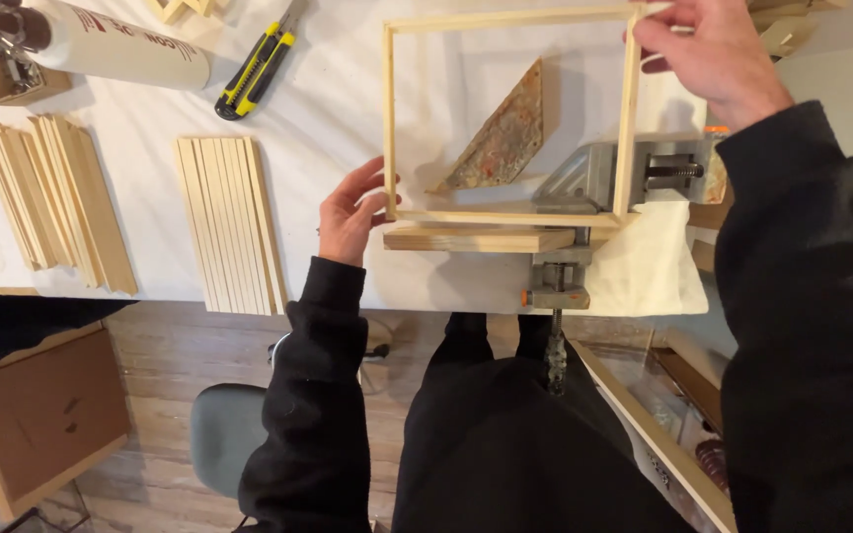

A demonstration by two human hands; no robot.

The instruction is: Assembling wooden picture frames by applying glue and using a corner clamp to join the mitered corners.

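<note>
- White-covered table (348,128), spread across the upper view
- Open wooden frame (508,118), near the table's front edge, right of centre, one corner seated in the metal corner clamp (594,183)
- Loose wooden strips (229,222), side by side at the front edge, left of the frame
- Right hand (708,54), fingers pinching the frame's far right corner
- Left hand (352,212), fingers closed on the frame's near left corner
- Yellow utility knife (257,71), towards the far edge
</note>
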